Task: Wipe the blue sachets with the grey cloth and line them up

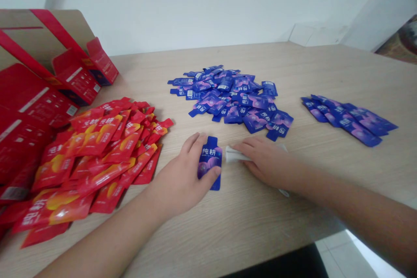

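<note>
My left hand (182, 180) is closed on a blue-purple sachet (210, 156) with white lettering, thumb on its lower face and fingers along its left edge. The sachet's narrow end points away from me, just above the table or resting on it. To its right, my right hand (269, 160) is closed over a white, partly see-through thing (233, 155), perhaps plastic; the palm and fingers hide most of it. Beyond both hands lies a loose pile of blue sachets (233, 97).
At the left, a heap of red-orange sachets (100, 147) spreads beside several red cartons (76, 78). More blue sachets (350, 117) lie in overlapping rows on the right of the wooden table (156, 243). A white wall (211, 8) stands behind.
</note>
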### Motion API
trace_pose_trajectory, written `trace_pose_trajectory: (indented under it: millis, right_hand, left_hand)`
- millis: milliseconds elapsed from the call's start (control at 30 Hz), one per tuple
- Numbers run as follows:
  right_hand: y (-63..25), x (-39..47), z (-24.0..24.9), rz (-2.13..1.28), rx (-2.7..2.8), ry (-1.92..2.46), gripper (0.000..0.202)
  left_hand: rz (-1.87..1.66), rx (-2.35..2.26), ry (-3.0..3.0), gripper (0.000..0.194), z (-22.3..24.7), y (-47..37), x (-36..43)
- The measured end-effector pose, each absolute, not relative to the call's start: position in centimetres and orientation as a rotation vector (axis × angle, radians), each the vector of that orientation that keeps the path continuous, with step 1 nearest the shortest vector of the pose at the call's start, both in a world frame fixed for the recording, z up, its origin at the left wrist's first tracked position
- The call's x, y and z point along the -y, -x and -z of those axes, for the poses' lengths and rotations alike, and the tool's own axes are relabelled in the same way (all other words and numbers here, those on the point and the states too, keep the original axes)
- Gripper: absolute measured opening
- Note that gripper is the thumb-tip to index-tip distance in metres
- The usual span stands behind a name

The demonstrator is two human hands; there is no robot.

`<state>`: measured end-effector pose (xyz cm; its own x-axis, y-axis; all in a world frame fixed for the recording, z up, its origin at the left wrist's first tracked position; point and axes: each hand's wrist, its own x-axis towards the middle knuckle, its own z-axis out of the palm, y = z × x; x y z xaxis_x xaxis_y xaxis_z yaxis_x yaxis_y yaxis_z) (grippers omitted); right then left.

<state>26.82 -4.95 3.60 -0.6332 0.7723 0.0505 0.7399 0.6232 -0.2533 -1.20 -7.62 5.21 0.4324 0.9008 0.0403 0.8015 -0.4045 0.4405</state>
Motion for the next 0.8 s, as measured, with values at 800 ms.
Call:
trace_pose_trajectory:
  millis: [800]
  right_hand:
    - [-21.2,3.6,-4.2,-0.374,2.902,0.512,0.014]
  left_hand:
    - [-0.324,-1.171,-2.429,0.122,-3.0,2.2,6.4]
